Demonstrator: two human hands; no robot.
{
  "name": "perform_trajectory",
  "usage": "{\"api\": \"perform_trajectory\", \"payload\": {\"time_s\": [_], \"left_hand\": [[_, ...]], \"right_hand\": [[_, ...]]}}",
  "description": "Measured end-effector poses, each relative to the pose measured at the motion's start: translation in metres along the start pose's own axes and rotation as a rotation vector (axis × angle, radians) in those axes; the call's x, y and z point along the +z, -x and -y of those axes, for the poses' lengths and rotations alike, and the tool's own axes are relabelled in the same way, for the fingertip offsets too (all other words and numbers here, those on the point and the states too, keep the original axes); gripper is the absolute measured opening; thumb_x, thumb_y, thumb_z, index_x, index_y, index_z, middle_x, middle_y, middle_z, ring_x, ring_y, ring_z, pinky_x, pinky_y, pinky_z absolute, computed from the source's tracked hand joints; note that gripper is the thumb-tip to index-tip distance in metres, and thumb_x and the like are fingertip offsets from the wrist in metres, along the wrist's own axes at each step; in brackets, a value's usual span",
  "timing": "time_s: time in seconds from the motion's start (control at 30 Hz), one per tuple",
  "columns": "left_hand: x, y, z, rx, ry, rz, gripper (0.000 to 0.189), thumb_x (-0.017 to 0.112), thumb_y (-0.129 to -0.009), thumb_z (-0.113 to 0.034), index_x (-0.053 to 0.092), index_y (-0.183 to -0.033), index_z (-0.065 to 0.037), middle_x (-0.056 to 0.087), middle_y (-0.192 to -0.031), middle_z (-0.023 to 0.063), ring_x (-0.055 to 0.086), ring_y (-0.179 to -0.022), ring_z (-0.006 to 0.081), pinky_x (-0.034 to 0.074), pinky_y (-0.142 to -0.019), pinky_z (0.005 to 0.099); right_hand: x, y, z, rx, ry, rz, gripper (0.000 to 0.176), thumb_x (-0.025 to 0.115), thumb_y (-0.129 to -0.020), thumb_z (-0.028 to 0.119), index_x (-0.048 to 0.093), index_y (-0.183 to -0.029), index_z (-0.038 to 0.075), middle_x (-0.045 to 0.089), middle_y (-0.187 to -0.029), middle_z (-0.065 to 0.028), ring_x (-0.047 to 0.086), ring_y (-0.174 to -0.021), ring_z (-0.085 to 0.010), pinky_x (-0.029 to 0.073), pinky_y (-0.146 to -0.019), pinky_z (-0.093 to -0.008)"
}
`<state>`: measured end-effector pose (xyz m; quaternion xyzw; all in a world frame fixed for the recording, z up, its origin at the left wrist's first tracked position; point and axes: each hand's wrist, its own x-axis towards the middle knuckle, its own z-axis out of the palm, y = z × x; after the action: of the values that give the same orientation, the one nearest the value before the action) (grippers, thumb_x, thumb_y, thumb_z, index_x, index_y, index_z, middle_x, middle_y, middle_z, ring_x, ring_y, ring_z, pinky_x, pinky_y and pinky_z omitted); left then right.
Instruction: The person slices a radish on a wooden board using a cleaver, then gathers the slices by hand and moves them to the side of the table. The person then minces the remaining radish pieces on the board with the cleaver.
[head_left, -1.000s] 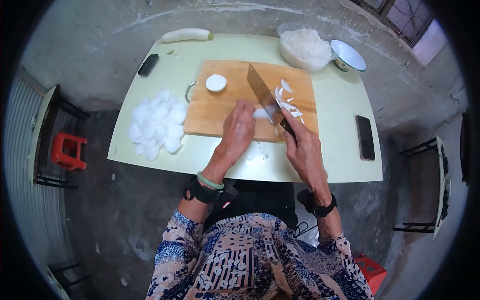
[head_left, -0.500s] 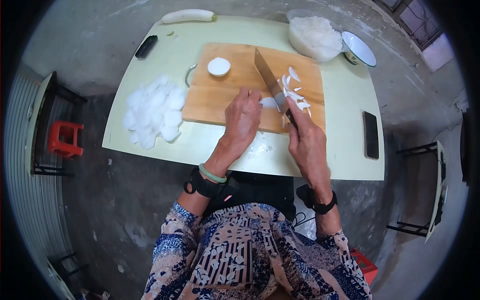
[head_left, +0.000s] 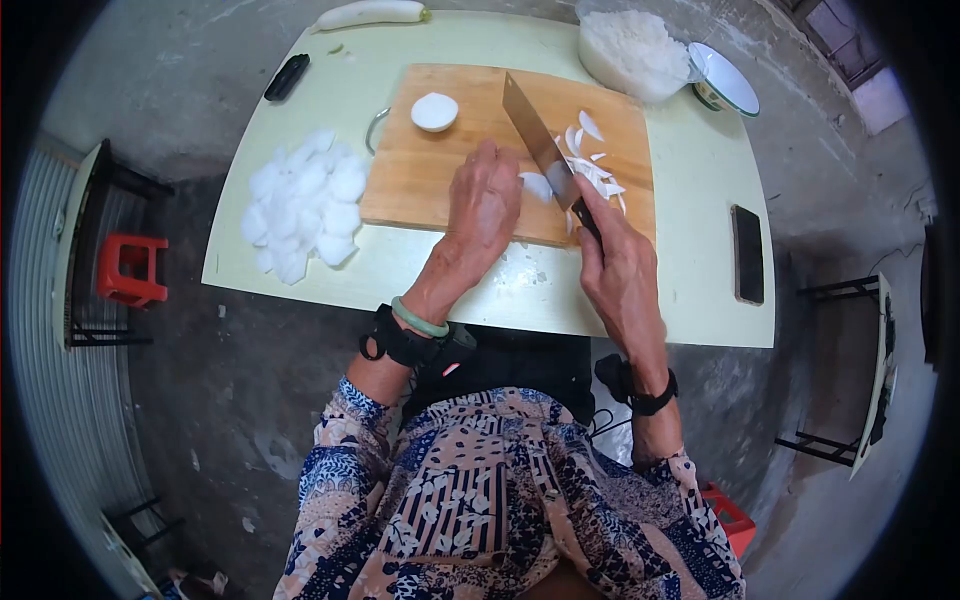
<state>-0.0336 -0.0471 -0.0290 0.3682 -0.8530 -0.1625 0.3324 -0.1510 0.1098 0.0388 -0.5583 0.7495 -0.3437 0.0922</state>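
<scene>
A pale table [head_left: 692, 240] is bearing a wooden board [head_left: 420, 170]; white slices [head_left: 305, 200], a radish [head_left: 370, 14] and a black object [head_left: 287, 78] are lying left; a tub [head_left: 607, 76], bowl [head_left: 727, 84] and phone [head_left: 747, 255], right.

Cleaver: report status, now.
Right hand gripping cleaver over cutting board. Left hand at daikon slice. Daikon chunk left of blade, apart from it.

A dark-screened smartphone [head_left: 748, 254] lies near the right edge of the pale surface [head_left: 700, 300], a small black object [head_left: 287, 78] near its left edge. A red stool [head_left: 132, 270] stands left, beside corrugated metal [head_left: 62, 290]; another red stool [head_left: 730, 518] shows partly at lower right.
</scene>
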Motion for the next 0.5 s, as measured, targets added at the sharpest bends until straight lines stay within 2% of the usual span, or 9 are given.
{"api": "perform_trajectory", "payload": {"time_s": [0.1,0.13,0.17,0.27,0.3,0.33,0.37,0.43,0.5], "left_hand": [[0.002,-0.001,0.001,-0.005,-0.047,0.000,0.011,0.071,-0.086,0.000,0.063,-0.094,-0.001,0.058,-0.097,0.0177,0.065,-0.093,0.0413,0.054,-0.079,0.0505],[0.001,-0.001,0.001,0.029,-0.015,0.001,0.007,0.066,-0.085,0.002,0.062,-0.091,0.001,0.059,-0.094,0.0203,0.065,-0.091,0.0421,0.054,-0.077,0.0513],[0.000,-0.003,0.002,0.062,0.018,0.000,0.005,0.060,-0.084,0.004,0.061,-0.088,0.002,0.059,-0.091,0.0229,0.064,-0.089,0.0430,0.054,-0.075,0.0520],[-0.005,-0.006,0.003,0.134,0.130,-0.002,0.004,0.059,-0.084,0.005,0.060,-0.087,0.002,0.059,-0.090,0.0229,0.063,-0.089,0.0432,0.052,-0.077,0.0523],[-0.004,-0.006,0.006,0.127,0.128,-0.003,0.004,0.059,-0.084,0.005,0.060,-0.087,0.002,0.059,-0.090,0.0229,0.063,-0.089,0.0432,0.052,-0.077,0.0523],[-0.003,-0.008,0.009,0.154,0.166,0.014,0.009,0.062,-0.084,0.007,0.061,-0.092,0.001,0.060,-0.093,0.0204,0.064,-0.090,0.0416,0.053,-0.079,0.0498],[-0.002,-0.009,0.010,0.184,0.203,0.031,0.016,0.066,-0.085,0.008,0.062,-0.098,0.000,0.062,-0.095,0.0179,0.064,-0.092,0.0399,0.054,-0.080,0.0473],[0.001,-0.007,0.010,0.160,0.251,0.002,0.019,0.068,-0.084,0.008,0.062,-0.100,0.000,0.062,-0.096,0.0177,0.064,-0.093,0.0396,0.053,-0.081,0.0476],[0.000,-0.004,0.006,0.137,0.303,-0.025,0.022,0.069,-0.083,0.008,0.061,-0.102,0.000,0.062,-0.097,0.0176,0.064,-0.095,0.0393,0.053,-0.082,0.0480]], "right_hand": [[-0.001,-0.005,-0.003,-0.017,-0.004,-0.024,0.057,0.060,-0.094,-0.006,0.057,-0.149,0.010,0.071,-0.115,-0.0265,0.070,-0.099,-0.0445,0.055,-0.087,-0.0463],[-0.002,-0.006,-0.004,-0.043,-0.016,-0.041,0.059,0.062,-0.093,-0.005,0.056,-0.149,0.009,0.072,-0.111,-0.0253,0.070,-0.097,-0.0448,0.056,-0.085,-0.0489],[-0.002,-0.007,-0.007,-0.051,-0.015,-0.041,0.059,0.062,-0.093,-0.005,0.056,-0.149,0.009,0.072,-0.111,-0.0253,0.070,-0.097,-0.0448,0.056,-0.085,-0.0489],[-0.002,-0.003,-0.010,-0.076,-0.027,-0.110,0.058,0.061,-0.094,-0.005,0.056,-0.149,0.009,0.071,-0.117,-0.0261,0.071,-0.102,-0.0442,0.055,-0.088,-0.0477],[-0.007,-0.002,-0.004,0.014,-0.065,-0.074,0.058,0.060,-0.095,-0.005,0.055,-0.150,0.010,0.071,-0.120,-0.0261,0.070,-0.105,-0.0439,0.055,-0.089,-0.0472],[-0.010,0.000,0.000,0.104,-0.103,-0.039,0.058,0.060,-0.095,-0.006,0.055,-0.150,0.010,0.070,-0.123,-0.0262,0.070,-0.107,-0.0436,0.055,-0.090,-0.0466],[-0.010,0.001,0.001,0.102,-0.105,-0.035,0.058,0.060,-0.095,-0.006,0.055,-0.150,0.010,0.070,-0.123,-0.0262,0.070,-0.107,-0.0436,0.055,-0.090,-0.0466],[-0.009,0.003,0.003,-0.046,-0.096,-0.112,0.057,0.059,-0.096,-0.007,0.055,-0.151,0.010,0.070,-0.124,-0.0249,0.070,-0.107,-0.0433,0.056,-0.090,-0.0461],[-0.006,0.002,0.005,-0.083,-0.111,-0.123,0.057,0.059,-0.096,-0.006,0.055,-0.150,0.010,0.070,-0.124,-0.0247,0.070,-0.107,-0.0434,0.055,-0.090,-0.0467]]}}
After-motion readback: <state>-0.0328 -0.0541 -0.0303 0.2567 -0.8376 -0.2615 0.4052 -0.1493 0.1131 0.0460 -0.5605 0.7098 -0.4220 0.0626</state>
